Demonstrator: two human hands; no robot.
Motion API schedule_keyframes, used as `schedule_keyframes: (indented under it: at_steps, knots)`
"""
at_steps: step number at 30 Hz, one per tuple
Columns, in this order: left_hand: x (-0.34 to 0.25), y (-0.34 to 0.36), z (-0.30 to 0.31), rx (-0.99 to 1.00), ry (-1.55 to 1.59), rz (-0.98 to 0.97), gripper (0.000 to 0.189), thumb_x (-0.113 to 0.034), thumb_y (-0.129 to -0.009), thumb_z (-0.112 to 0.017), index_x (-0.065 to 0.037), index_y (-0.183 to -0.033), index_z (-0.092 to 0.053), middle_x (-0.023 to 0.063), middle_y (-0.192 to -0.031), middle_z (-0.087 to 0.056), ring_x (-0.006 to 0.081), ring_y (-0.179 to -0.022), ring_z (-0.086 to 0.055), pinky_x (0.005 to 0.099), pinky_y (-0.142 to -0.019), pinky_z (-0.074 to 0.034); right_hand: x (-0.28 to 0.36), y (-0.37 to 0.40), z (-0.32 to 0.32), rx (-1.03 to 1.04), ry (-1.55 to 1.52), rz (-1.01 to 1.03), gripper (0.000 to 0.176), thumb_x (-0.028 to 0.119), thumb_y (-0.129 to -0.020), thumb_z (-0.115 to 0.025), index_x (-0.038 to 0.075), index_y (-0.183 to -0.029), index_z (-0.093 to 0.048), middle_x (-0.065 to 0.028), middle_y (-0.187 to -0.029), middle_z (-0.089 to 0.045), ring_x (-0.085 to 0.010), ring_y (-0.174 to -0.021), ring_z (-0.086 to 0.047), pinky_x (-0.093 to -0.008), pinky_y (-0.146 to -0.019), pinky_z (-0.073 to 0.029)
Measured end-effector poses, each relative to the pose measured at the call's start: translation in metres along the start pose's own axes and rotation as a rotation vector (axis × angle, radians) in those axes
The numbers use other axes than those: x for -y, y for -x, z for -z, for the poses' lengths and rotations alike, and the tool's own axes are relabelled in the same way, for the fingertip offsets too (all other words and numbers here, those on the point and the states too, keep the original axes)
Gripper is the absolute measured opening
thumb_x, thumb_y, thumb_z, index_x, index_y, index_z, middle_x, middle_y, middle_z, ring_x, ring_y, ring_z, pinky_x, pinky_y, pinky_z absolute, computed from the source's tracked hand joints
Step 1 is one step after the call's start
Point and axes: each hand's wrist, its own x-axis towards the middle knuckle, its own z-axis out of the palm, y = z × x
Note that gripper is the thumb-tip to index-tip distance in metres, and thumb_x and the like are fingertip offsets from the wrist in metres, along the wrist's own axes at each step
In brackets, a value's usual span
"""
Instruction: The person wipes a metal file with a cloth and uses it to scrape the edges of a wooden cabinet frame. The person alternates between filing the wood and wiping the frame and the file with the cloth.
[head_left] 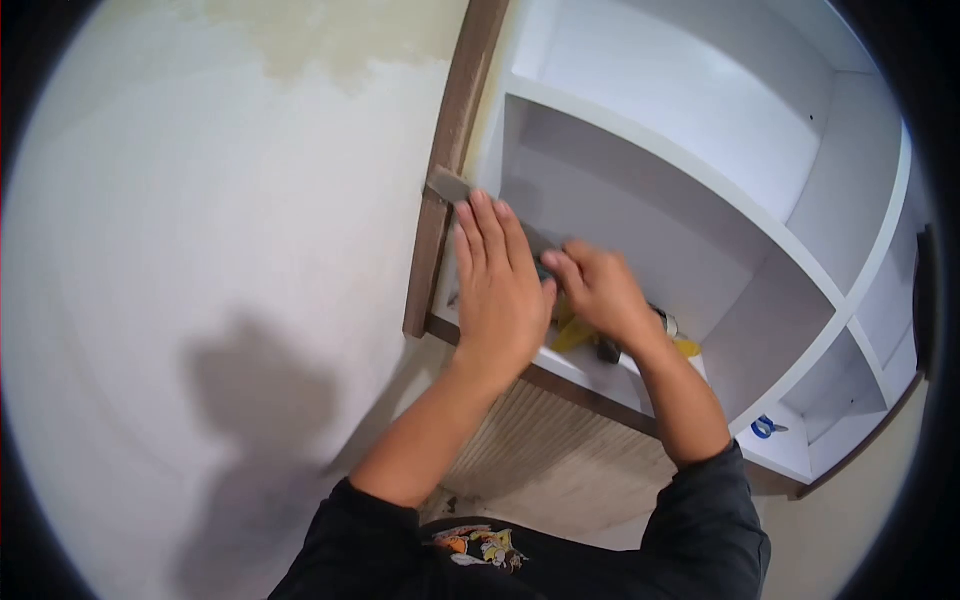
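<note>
By the wall (250,200) and white shelves (670,145), hands steady a tool (449,186): left (499,300) flat, right (606,297) closed.

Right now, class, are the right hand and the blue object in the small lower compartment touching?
Apart. The head view shows the right hand at the larger compartment, with a white divider between it and the blue object.

The left hand (497,290) hides much of the flat metal tool (449,186).
</note>
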Motion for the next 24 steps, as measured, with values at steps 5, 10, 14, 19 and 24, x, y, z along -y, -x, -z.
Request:
schedule_keyframes:
  at_steps: [5, 10, 14, 19, 24]
  knots:
    - [0.0, 0.014, 0.002, 0.033, -0.007, -0.011, 0.102, -0.018, -0.082, -0.077, 0.019, -0.152, -0.013, 0.0428, -0.159, -0.01, 0.057, -0.15, -0.011, 0.0595, -0.122, -0.013, 0.01, 0.005, 0.005, 0.054, -0.031, -0.057, 0.038, 0.031, -0.1, -0.062, -0.001, -0.08, -0.062, -0.0228, -0.067, -0.061, -0.0455, -0.063, -0.059, -0.0478, -0.059, -0.047]
    - [0.001, 0.002, 0.001, -0.017, -0.031, 0.013, 0.103, -0.018, -0.083, -0.077, 0.018, -0.153, -0.012, 0.0417, -0.16, -0.009, 0.0564, -0.15, -0.01, 0.0584, -0.123, -0.013, 0.008, -0.011, 0.009, 0.104, -0.035, -0.076, 0.038, 0.032, -0.1, -0.062, 0.0, -0.08, -0.063, -0.0216, -0.065, -0.061, -0.0434, -0.061, -0.06, -0.0482, -0.059, -0.048]
    - [-0.001, 0.017, 0.0, 0.02, 0.0, 0.001, 0.101, -0.018, -0.083, -0.076, 0.017, -0.153, -0.012, 0.0404, -0.16, -0.01, 0.0553, -0.151, -0.01, 0.0587, -0.123, -0.012, 0.007, 0.008, 0.008, 0.067, 0.031, -0.026, 0.037, 0.032, -0.1, -0.062, 0.0, -0.083, -0.066, -0.022, -0.067, -0.062, -0.0407, -0.06, -0.06, -0.046, -0.06, -0.048]
    - [-0.002, -0.007, 0.011, -0.068, 0.025, -0.043, 0.098, -0.016, -0.083, -0.076, 0.012, -0.155, -0.016, 0.0357, -0.162, -0.014, 0.0514, -0.152, -0.012, 0.0574, -0.122, -0.014, 0.011, -0.012, 0.014, 0.059, -0.063, -0.121, 0.038, 0.034, -0.1, -0.062, 0.0, -0.082, -0.065, -0.016, -0.063, -0.061, -0.0312, -0.057, -0.057, -0.0402, -0.059, -0.047]
    - [0.012, 0.02, 0.011, -0.295, 0.16, -0.193, 0.058, -0.01, -0.088, -0.071, 0.01, -0.139, -0.052, 0.0254, -0.136, -0.061, 0.0431, -0.133, -0.051, 0.0497, -0.112, -0.039, 0.011, 0.02, 0.045, -0.155, -0.335, -0.165, 0.039, 0.033, -0.103, -0.062, 0.002, -0.078, -0.061, -0.0009, -0.059, -0.053, -0.0109, -0.057, -0.054, -0.0308, -0.054, -0.043]
